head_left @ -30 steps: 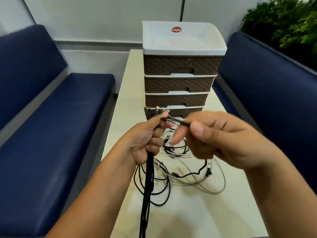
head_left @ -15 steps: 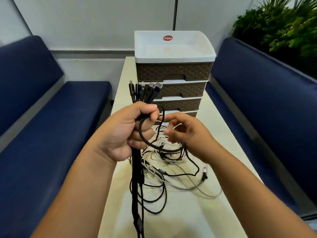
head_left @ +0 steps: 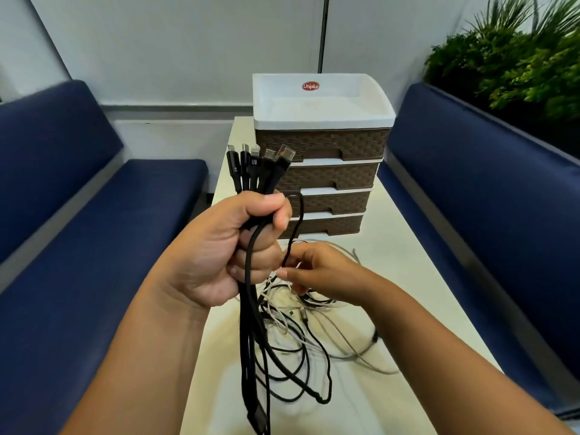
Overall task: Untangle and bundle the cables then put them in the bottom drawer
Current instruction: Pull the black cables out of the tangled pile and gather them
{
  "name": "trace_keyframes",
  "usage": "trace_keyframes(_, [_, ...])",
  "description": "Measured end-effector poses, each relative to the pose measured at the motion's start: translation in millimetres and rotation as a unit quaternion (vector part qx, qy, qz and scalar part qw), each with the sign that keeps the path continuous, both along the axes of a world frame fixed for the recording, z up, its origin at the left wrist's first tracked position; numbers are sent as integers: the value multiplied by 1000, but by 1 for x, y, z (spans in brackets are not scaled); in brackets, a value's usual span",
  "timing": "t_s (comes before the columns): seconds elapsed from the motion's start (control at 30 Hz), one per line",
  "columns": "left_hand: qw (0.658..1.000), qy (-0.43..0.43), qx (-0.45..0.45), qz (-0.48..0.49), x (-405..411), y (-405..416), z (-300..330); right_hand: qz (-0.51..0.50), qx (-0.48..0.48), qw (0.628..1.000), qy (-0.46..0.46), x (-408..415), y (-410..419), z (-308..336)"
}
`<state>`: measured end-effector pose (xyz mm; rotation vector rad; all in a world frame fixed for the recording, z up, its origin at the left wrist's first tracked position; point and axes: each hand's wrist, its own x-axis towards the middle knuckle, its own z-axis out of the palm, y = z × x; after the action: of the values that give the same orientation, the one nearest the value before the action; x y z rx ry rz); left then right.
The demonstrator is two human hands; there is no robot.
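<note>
My left hand (head_left: pixel 238 246) grips a bunch of black cables (head_left: pixel 251 328) in a fist, raised above the table. Several plug ends (head_left: pixel 257 164) stick up above the fist and the strands hang down below it. One black strand loops from the fist down to my right hand (head_left: pixel 317 271), which pinches it just above the tangle of black and white cables (head_left: pixel 301 337) on the table. Behind them stands a brown drawer unit (head_left: pixel 323 146) with a white top. Its bottom drawer (head_left: pixel 326 226) is closed.
The white table (head_left: pixel 417 271) runs between two blue benches, the left bench (head_left: pixel 94 233) and the right bench (head_left: pixel 489 196). Green plants (head_left: pixel 514 58) stand behind the right bench. A white wall lies beyond the drawer unit.
My left hand has lifted the cable bunch higher, so the plug ends now stand in front of the upper drawers. My right hand has dropped toward the tangle, following one black strand.
</note>
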<state>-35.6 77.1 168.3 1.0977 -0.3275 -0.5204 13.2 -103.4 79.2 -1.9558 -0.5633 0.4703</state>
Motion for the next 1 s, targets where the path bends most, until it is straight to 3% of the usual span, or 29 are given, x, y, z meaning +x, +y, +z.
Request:
trace_keyframes(0.1, [999, 6, 25, 30, -3, 3, 0, -83, 67, 994, 20, -1, 4, -2])
trace_keyframes(0.23, [990, 62, 64, 111, -1, 6, -5, -198, 224, 954, -14, 3, -8, 34])
trace_keyframes(0.4, [973, 179, 63, 133, 9, 2, -27, -174, 348, 920, -51, -1, -25, 86])
trace_keyframes(0.57, [962, 237, 69, 116, 15, -14, -48, -101, 313, 942, -67, -17, -26, 90])
trace_keyframes(0.7, [958, 247, -16, 144, 21, -21, -55, -16, 227, 971, -67, -34, -30, 72])
trace_keyframes(0.9, [943, 211, -60, 251, 30, -25, -63, 25, 135, 988, 67, -56, -48, 33])
trace_keyframes(1.0, [939, 181, -58, 286, 32, -30, -67, 55, 88, 991, 87, -63, -53, 18])
